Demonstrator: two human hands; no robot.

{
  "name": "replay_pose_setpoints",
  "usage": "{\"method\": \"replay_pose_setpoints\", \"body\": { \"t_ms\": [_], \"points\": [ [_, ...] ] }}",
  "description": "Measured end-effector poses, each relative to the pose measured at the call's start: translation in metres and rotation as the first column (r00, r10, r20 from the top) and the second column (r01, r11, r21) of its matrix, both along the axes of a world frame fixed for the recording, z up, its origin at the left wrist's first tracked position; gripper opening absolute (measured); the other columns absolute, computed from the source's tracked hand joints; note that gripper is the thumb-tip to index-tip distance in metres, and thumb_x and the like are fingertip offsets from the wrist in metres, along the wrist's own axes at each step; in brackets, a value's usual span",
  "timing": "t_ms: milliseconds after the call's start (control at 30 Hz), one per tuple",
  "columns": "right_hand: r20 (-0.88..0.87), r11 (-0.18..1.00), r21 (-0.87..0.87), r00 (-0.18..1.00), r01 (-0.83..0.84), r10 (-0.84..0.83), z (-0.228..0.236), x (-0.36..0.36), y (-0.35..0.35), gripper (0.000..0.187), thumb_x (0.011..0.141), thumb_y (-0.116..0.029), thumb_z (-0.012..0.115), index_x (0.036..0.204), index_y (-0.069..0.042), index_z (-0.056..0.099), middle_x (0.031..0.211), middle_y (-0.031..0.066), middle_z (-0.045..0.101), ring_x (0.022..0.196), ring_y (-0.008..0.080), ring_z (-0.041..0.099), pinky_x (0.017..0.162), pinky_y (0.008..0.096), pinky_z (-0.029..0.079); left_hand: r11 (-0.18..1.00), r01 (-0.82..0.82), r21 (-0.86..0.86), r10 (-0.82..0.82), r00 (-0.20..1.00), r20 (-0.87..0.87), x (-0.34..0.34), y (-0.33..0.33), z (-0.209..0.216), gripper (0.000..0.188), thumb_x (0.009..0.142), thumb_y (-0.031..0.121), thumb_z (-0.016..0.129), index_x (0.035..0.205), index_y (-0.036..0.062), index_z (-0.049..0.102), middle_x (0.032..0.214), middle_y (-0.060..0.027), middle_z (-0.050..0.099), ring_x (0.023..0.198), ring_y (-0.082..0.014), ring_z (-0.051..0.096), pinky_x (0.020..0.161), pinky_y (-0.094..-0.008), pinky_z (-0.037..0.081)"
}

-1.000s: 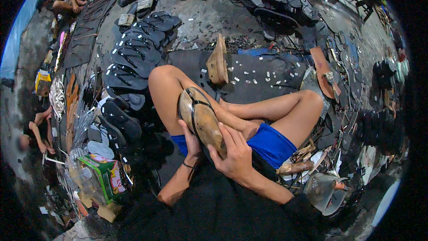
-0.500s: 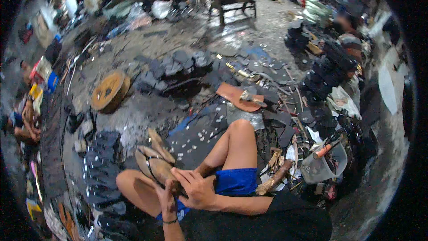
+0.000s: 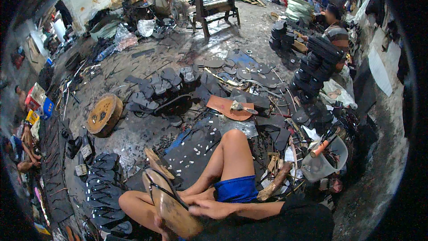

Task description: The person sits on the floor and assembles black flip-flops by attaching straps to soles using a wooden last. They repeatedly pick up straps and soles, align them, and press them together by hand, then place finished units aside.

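A flip-flop (image 3: 174,207) with a tan sole and a black thong strap tilts up above my lap, its front end pointing away from me. My left hand (image 3: 161,226) grips its left edge low down, with most of the fingers hidden underneath. My right hand (image 3: 215,208) lies at the opposite edge near the end of the strap, fingers stretched out and slightly blurred. Just beyond the flip-flop, a tan, sole-shaped wooden piece (image 3: 158,163) rests by my shin.
Rows of black flip-flops (image 3: 106,192) lie at my left. A round wooden block (image 3: 105,115), more dark soles (image 3: 171,76) and an orange-brown board (image 3: 229,108) lie ahead. At right stands a translucent bin (image 3: 324,165) holding an orange-handled tool. Other people sit farther off.
The flip-flop has tipped more upright and come nearer to me. My right hand has slid from its top to its right edge; my left has dropped lower. My head view has shifted.
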State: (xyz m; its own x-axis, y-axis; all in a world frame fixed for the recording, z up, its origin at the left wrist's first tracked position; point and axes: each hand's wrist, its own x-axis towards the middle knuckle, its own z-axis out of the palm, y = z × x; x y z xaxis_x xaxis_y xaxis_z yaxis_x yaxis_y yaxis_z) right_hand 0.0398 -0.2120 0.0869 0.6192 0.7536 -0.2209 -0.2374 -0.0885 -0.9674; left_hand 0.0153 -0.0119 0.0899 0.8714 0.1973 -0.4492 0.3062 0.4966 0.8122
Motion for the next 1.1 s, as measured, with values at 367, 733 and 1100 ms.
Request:
{"method": "replay_pose_setpoints", "body": {
  "t_ms": [367,733,1100],
  "points": [
    [-0.456,0.943,0.286,0.89,0.168,-0.02,0.003,-0.044,-0.003,0.038,0.1,-0.034,0.048,0.118,-0.003,0.061,0.116,-0.0009,0.061,0.109,0.0074,0.051,0.098,0.0265,0.039,0.992,0.097,0.075,-0.089,0.991,-0.104,-0.021,-0.008,-0.005,0.053,0.093,0.039,0.051,0.129,0.0005,0.044,0.121,-0.0113,0.054,0.111,-0.0232,0.053,0.097,-0.0391,0.042],
    [-0.045,0.954,0.278,0.993,0.116,-0.107,0.005,0.004,0.006,0.062,0.095,-0.046,0.052,0.135,-0.001,0.04,0.13,0.0088,0.051,0.115,0.0191,0.049,0.098,0.0347,0.039,0.99,0.105,0.092,-0.11,0.993,0.049,-0.026,-0.001,0.004,0.055,0.091,0.034,0.054,0.132,-0.0006,0.042,0.123,-0.0124,0.053,0.113,-0.0232,0.053,0.099,-0.0385,0.041],
    [-0.51,0.88,0.456,0.849,0.132,0.136,0.004,-0.031,-0.039,0.074,0.089,-0.046,0.059,0.141,0.0,0.032,0.14,0.0126,0.043,0.124,0.0238,0.043,0.104,0.0382,0.035,0.986,0.008,0.167,-0.024,0.995,0.097,-0.027,-0.008,0.014,0.058,0.089,0.029,0.057,0.135,-0.0017,0.04,0.126,-0.0135,0.052,0.115,-0.0233,0.052,0.1,-0.0379,0.04]
  ]
}}
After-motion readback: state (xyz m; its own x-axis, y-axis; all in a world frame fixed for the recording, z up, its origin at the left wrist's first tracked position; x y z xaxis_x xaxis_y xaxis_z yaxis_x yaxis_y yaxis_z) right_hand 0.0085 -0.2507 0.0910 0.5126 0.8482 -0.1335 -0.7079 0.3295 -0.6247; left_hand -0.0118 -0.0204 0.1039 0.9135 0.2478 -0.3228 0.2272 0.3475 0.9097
